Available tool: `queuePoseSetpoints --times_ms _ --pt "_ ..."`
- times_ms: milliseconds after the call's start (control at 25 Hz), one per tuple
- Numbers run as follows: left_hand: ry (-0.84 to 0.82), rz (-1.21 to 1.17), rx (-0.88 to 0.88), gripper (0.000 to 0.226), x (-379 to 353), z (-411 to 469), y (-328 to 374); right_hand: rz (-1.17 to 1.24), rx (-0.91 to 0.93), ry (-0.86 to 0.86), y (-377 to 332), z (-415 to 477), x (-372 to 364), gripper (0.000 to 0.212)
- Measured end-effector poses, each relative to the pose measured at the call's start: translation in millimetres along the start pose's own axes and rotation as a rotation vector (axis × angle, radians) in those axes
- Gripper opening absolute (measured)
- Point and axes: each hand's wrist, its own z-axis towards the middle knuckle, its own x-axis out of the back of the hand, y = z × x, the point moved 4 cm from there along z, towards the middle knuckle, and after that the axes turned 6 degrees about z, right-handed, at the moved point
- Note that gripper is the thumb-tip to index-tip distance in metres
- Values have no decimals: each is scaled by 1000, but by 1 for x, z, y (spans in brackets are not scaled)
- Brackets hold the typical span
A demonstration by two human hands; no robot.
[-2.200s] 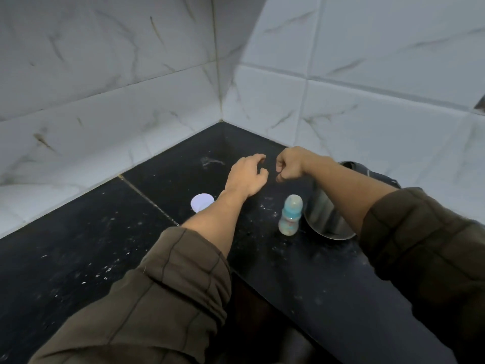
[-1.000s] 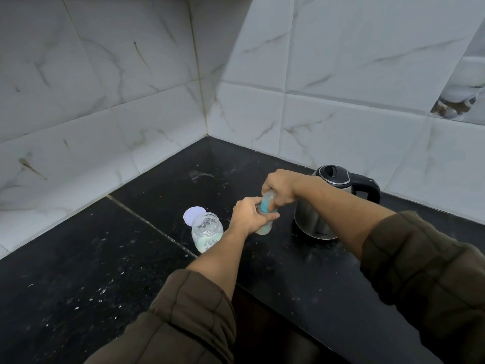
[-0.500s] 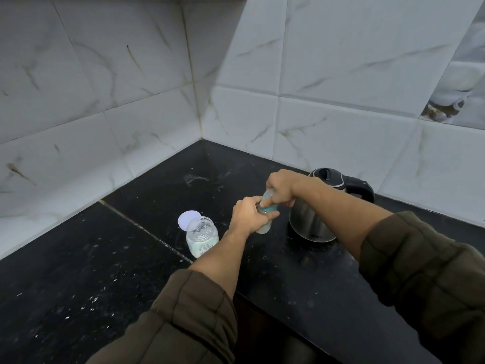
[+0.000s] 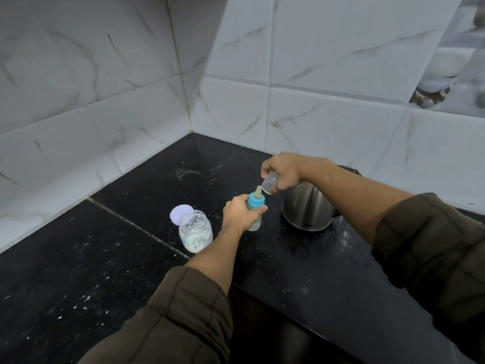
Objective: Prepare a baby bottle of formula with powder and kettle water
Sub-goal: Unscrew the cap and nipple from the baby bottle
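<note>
Blue plastic marks the collar (image 4: 256,202) of the baby bottle (image 4: 255,224), which sits near the middle of the counter, between the powder jar and the kettle. Its pale teat (image 4: 258,191) is bare and points up, leaning a little to the right. We cannot tell whether the base rests on the counter or is just off it, nor whether the pale body holds anything yet.

Our left hand (image 4: 237,211) grips the bottle, with fingers and thumb curled round the body below the collar. Our right hand (image 4: 282,170) pinches the clear cap (image 4: 269,183) in curled fingers, with its open end tipped down just beside the tip of the teat and apart from it.

We judge that the step in hand is opening the bottle. The cap is off, but the collar and teat are not yet unscrewed, so neither powder nor water can go in. The next move calls for setting the cap down on the counter so the right hand is free. That hand then twists the collar while the left holds the body steady and upright.

Just left of the bottle stands the clear jar (image 4: 195,232), open, with white powder in its lower part and its white lid (image 4: 178,212) lying flat behind it. To the right, near the bottle, is the steel kettle (image 4: 305,208), partly hidden by our right forearm. Everything rests on a black speckled counter (image 4: 78,258), with white marbled wall tiles (image 4: 328,122) meeting in the corner beyond.
</note>
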Motion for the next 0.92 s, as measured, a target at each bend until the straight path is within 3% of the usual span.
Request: queuePoseSetpoints --times_ms 200,560,920 --pt "96 -8 -5 49 0 -6 5 -27 -66 -66 15 -23 -43 38" --pt "99 -37 -109 53 -10 -14 20 -121 -189 -282 45 -51 -113 50" --pt "68 -20 -148 54 -25 -17 16 -113 -220 -344 55 -57 -160 61"
